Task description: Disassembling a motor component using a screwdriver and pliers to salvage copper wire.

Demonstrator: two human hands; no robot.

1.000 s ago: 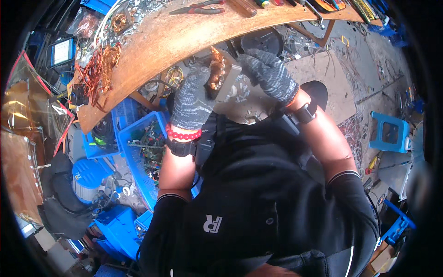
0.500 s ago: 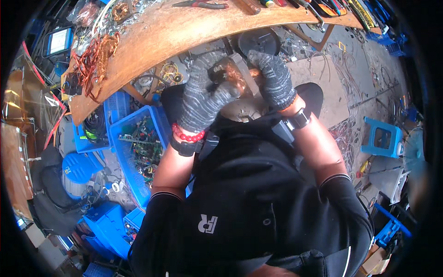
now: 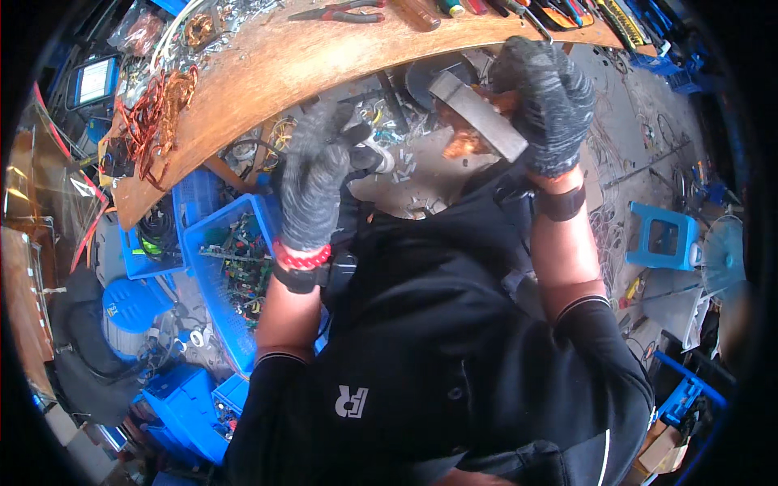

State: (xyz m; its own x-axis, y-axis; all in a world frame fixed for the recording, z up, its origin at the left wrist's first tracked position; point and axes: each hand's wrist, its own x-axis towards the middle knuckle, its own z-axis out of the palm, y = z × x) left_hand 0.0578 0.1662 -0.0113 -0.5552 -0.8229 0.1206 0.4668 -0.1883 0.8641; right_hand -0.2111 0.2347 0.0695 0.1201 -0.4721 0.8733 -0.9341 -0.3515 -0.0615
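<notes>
In my gloved right hand [image 3: 547,105] is a transformer core, a grey metal bar-like block [image 3: 480,116] with torn copper winding [image 3: 466,144] showing along its side. The fingers are closed around its right end, and the block slants down to the right. My gloved left hand [image 3: 312,182] is apart from it, to the left, its fingers smeared by motion. A small dark piece [image 3: 355,134] shows beside those fingers; I cannot tell whether they hold it. Below and between the hands is a grey metal surface [image 3: 389,194] with metal bits on it.
Ahead, a wooden bench [image 3: 267,61] carries red-handled pliers [image 3: 340,14], a screwdriver [image 3: 417,14] and copper wire scrap [image 3: 162,113]. At left stands a blue crate [image 3: 194,243] of circuit-board scrap. A blue stool [image 3: 664,235] is on the right. Loose wires litter the floor.
My hands have drawn apart. The right one has moved right and up with the transformer core, which has tilted flatter. The left has moved left, away from the core.
</notes>
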